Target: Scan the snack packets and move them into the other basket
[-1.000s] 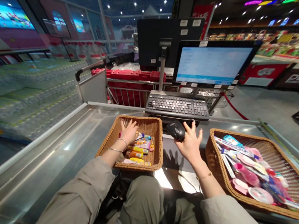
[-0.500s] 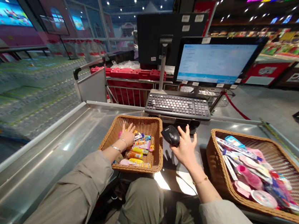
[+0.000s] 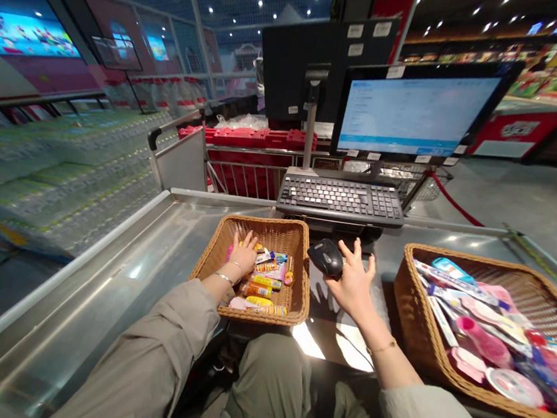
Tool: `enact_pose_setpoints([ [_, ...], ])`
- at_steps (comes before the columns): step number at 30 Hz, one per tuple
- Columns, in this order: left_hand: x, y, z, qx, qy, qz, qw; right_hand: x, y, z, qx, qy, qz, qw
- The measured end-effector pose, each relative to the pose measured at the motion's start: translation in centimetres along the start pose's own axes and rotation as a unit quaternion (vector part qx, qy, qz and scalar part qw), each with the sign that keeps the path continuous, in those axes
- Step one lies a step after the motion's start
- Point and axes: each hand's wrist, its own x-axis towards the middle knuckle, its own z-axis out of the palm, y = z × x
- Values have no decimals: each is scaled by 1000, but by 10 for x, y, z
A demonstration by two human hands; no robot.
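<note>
Fingers of the left hand [image 3: 244,253] are partly spread, with gaps between them, down inside the small brown woven basket [image 3: 305,296]. They are by the little bright tubes and packs [image 3: 265,282] in that basket, next to a bit of something pink [image 3: 228,252]. You can't tell if they have hold of anything, as the palm is hidden. That hand is palm down, and its arm comes in over the basket's near left corner.

Fingers of the right hand [image 3: 355,281] are spread wide and point away from the person. This hand is to the right of the small basket. A rounded black plastic computer mouse [image 3: 325,256] is against its thumb side, near the basket's right edge. You can't tell how tightly it is held.

Farther right of the small basket is a big brown woven basket [image 3: 459,255] with mixed packs [image 3: 484,320] in it.
</note>
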Motion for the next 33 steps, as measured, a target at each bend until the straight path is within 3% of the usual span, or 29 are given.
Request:
enact_pose_setpoints([
  [9, -1, 15, -10, -19, 34, 68, 997, -1, 0, -2, 3, 6, 1, 1000],
  [13, 0, 22, -7, -33, 23, 102, 994, -1, 1, -2, 5, 11, 0, 1000],
  [18, -3, 18, -2, -37, 9, 92, 995, -2, 3, -1, 3, 10, -2, 1000],
  [25, -3, 13, -5, -34, 30, 107, 993, -2, 3, 0, 7, 10, -2, 1000],
  [33, -2, 8, -34, -40, 77, 105, 991, -3, 5, -1, -2, 18, 3, 1000],
])
